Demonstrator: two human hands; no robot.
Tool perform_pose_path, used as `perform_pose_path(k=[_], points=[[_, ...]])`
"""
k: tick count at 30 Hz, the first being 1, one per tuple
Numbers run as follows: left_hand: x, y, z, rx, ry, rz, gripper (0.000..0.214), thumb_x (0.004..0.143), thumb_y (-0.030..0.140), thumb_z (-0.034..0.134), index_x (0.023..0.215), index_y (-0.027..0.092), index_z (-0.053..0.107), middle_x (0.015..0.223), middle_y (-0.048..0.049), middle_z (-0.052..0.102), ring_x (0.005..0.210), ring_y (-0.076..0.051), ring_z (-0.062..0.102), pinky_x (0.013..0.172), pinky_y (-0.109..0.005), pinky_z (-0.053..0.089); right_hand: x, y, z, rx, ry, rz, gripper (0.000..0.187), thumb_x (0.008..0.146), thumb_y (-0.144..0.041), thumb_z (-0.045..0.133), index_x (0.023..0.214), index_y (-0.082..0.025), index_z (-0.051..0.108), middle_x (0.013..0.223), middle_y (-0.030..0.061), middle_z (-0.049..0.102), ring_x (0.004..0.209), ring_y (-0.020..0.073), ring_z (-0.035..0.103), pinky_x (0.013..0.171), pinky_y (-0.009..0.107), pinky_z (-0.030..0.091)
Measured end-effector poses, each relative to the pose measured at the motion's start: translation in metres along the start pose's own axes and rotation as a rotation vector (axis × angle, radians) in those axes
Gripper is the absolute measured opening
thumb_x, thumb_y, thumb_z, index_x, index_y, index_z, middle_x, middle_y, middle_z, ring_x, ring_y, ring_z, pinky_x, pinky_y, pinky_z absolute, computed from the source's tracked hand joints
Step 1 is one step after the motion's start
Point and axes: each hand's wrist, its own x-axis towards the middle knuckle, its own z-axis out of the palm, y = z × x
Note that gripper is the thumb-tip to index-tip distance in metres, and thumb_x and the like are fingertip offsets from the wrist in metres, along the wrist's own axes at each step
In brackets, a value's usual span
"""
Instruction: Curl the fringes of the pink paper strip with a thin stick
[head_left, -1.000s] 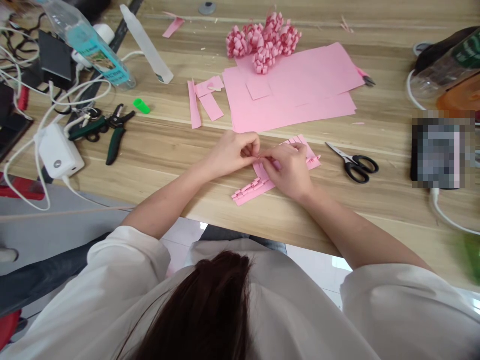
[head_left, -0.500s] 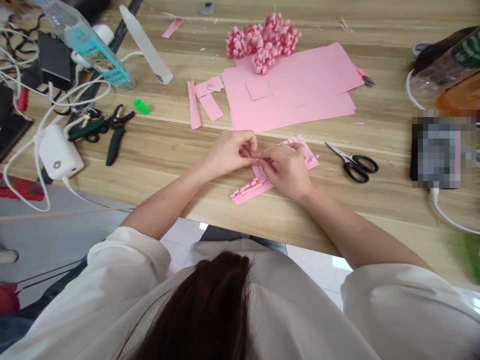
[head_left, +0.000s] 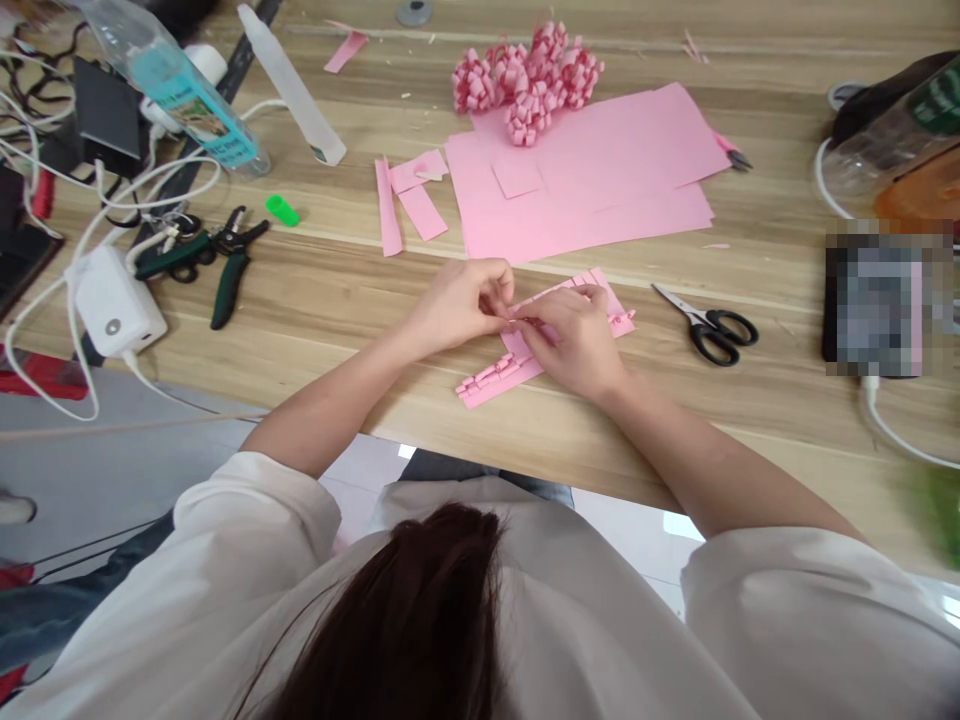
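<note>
A pink paper piece [head_left: 534, 362] with cut strips and rows of small curled loops lies on the wooden table in front of me. My left hand [head_left: 469, 300] is at its left edge, thumb and fingers pinched together on the paper strip's end. My right hand [head_left: 574, 330] rests over the middle of the paper, its thumb and fingers closed on a strip beside the left fingertips. The fingers partly hide the pinched spot. To the right lie black-handled scissors [head_left: 709, 325], apart from both hands.
Beyond my hands are large pink sheets [head_left: 600, 190] and a cluster of pink paper-loop flowers [head_left: 532, 80]. Left of these lie paper scraps [head_left: 424, 212], a green cap [head_left: 282, 210], a white glue bottle [head_left: 296, 95] and dark green pliers [head_left: 229, 270]. A cabled device [head_left: 874, 305] stands right.
The pink paper piece has shifted very slightly to the left under my hands. Both hands keep their pinch in nearly the same place.
</note>
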Motion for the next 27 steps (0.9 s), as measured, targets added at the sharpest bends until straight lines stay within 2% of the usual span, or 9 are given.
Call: perform_pose_path(k=[11, 20, 27], points=[[-0.0012, 0.0066, 0.0004, 0.028, 0.023, 0.015, 0.026, 0.064, 0.011, 0.072, 0.063, 0.017, 0.048, 0.061, 0.0026, 0.065, 0.055, -0.009, 0.058, 0.053, -0.020, 0.041, -0.0010, 0.0013, 0.0005, -0.029, 0.014, -0.065, 0.017, 0.095, -0.026, 0.054, 0.091, -0.022, 0.071, 0.094, 0.0034, 0.077, 0.092, 0.0234, 0.069, 0.100, 0.046, 0.032], [-0.0001, 0.0039, -0.0003, 0.142, 0.045, 0.040, 0.024, 0.060, 0.008, 0.065, 0.060, 0.018, 0.044, 0.061, 0.0029, 0.065, 0.060, -0.012, 0.060, 0.056, -0.022, 0.039, -0.0010, 0.0003, 0.0000, -0.045, -0.004, -0.084, 0.019, 0.094, -0.028, 0.052, 0.089, -0.023, 0.070, 0.090, 0.0042, 0.076, 0.089, 0.0235, 0.068, 0.098, 0.046, 0.032], [-0.0002, 0.0028, -0.0003, 0.110, 0.027, 0.050, 0.027, 0.058, 0.001, 0.063, 0.060, 0.017, 0.042, 0.061, 0.0032, 0.067, 0.063, -0.013, 0.065, 0.058, -0.022, 0.040, -0.0019, 0.0012, 0.0002, -0.042, 0.018, -0.117, 0.019, 0.095, -0.028, 0.053, 0.089, -0.022, 0.070, 0.088, 0.0042, 0.076, 0.086, 0.0232, 0.067, 0.099, 0.046, 0.033]])
